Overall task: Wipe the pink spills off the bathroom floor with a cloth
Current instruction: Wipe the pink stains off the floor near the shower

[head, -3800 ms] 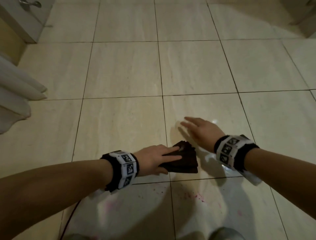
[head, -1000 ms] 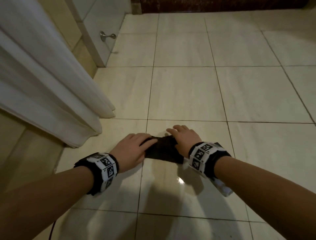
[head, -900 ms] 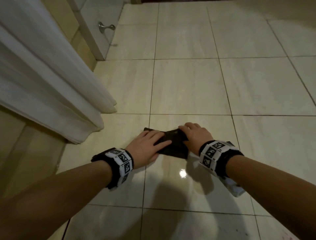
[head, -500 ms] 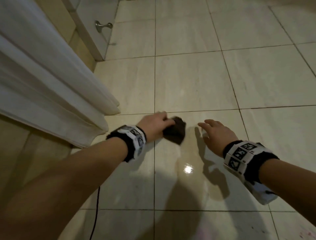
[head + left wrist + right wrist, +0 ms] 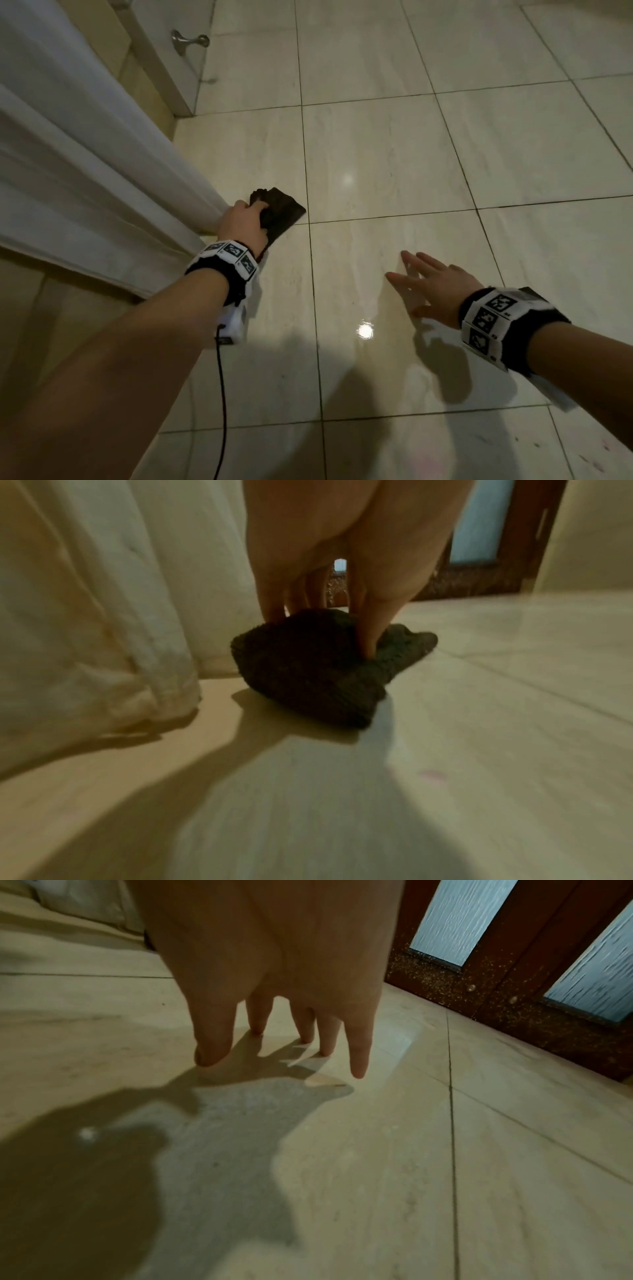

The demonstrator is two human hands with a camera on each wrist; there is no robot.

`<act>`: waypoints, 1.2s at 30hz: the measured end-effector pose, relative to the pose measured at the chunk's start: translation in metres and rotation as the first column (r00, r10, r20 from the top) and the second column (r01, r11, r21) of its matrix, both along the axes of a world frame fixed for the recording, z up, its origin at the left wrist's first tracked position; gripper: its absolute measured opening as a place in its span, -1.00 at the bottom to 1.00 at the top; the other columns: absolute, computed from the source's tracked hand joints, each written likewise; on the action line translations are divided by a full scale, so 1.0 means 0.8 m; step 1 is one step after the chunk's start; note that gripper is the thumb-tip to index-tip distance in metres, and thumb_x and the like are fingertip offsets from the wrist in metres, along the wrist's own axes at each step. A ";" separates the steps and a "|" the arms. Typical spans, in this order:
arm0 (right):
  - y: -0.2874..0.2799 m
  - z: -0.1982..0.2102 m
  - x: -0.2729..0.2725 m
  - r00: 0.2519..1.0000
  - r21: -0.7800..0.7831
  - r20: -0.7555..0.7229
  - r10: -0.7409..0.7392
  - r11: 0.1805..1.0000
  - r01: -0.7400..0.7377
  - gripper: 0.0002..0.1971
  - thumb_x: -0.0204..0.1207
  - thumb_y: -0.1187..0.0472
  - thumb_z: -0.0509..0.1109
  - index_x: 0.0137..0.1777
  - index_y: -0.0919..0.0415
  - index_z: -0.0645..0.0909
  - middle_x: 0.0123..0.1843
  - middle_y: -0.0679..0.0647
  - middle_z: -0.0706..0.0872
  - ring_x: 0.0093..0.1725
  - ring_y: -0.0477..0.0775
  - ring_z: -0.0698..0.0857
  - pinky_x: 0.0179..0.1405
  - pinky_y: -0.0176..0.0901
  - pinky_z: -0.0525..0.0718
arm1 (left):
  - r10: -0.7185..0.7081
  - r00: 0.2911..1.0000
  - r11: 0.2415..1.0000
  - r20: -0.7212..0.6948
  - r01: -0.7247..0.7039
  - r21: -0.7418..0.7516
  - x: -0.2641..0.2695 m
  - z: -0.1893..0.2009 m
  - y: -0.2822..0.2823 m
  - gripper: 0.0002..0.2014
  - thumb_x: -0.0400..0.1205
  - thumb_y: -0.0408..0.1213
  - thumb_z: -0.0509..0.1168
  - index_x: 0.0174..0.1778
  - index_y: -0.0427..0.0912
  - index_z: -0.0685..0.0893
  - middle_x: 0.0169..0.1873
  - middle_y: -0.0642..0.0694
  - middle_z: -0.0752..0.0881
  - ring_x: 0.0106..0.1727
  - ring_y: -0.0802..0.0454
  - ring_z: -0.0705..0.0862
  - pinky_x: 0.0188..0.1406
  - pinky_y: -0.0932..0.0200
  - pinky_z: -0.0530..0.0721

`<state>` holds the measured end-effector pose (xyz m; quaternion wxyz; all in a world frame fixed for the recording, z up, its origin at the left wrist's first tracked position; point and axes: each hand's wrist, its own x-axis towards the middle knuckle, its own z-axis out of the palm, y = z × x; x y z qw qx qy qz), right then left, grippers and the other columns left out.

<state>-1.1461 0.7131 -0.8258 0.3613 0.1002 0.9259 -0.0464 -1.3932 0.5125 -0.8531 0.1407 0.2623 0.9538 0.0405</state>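
- The left hand (image 5: 244,219) grips the dark cloth (image 5: 279,212), fingers curled into its bunched top, thumb dug into a fold in the left wrist view. The cloth sits on the floor (image 5: 394,144) right at the hem of the white curtain (image 5: 85,164), near the left edge of the tiled area.
- The right hand (image 5: 435,287) holds nothing: fingers straight and spread, palm down, low over the tiles well to the right of the cloth. From the right wrist view I cannot say for certain whether the fingertips (image 5: 358,1069) touch the floor or hover just above it.
- The tiles around both hands look clean and glossy, with a ceiling light reflected between the arms.
- Some work is left, as I judge it: a faint pink mark (image 5: 433,776) shows on the floor close behind the cloth in the left wrist view, and small pinkish specks (image 5: 599,460) lie near the bottom right corner of the head view.
- So the wiping seems well along but not finished; the cloth would need to come back toward the person for those remnants.
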 end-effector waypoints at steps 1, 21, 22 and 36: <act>-0.001 0.003 0.002 1.000 -0.001 0.025 0.002 1.000 -0.002 -0.24 0.60 -0.06 0.27 0.64 -0.24 -0.15 0.68 -0.03 -0.30 0.67 0.06 -0.16 0.61 0.17 0.15 | -0.013 1.000 1.000 0.000 0.013 0.010 0.000 0.000 0.000 -0.50 0.62 -0.30 0.27 0.52 -0.06 0.41 0.24 -0.32 0.52 0.22 -0.28 0.55 0.16 -0.07 0.55; -0.015 -0.015 -0.042 0.971 -0.025 -0.232 -0.054 0.998 0.050 -0.41 0.70 0.10 0.09 0.65 -0.10 -0.09 0.70 0.10 -0.16 0.66 0.14 -0.03 0.59 0.12 0.19 | -0.442 0.891 0.888 0.106 0.451 -0.092 0.186 0.010 -0.001 -0.53 0.63 -0.30 0.21 0.48 -0.04 0.33 0.30 -0.13 0.46 0.25 -0.09 0.46 0.10 0.05 0.54; -0.017 -0.017 -0.045 0.967 -0.034 -0.247 -0.055 0.998 0.048 -0.39 0.69 0.15 0.11 0.65 -0.09 -0.08 0.69 0.11 -0.15 0.66 0.15 -0.02 0.59 0.12 0.20 | -0.465 0.881 0.874 0.085 0.472 -0.116 0.185 0.012 -0.007 -0.54 0.63 -0.32 0.20 0.47 -0.04 0.34 0.28 -0.13 0.47 0.24 -0.09 0.46 0.07 0.04 0.55; -0.059 -0.031 -0.054 0.950 -0.128 -0.310 0.045 0.988 -0.089 -0.40 0.70 0.25 0.07 0.66 -0.04 -0.08 0.70 0.11 -0.12 0.66 0.12 0.02 0.60 0.06 0.15 | 0.240 0.971 0.954 0.001 -0.236 -0.185 0.006 -0.015 -0.106 -0.39 0.65 -0.27 0.25 0.63 -0.05 0.22 0.45 -0.36 0.43 0.39 -0.32 0.45 0.33 -0.05 0.49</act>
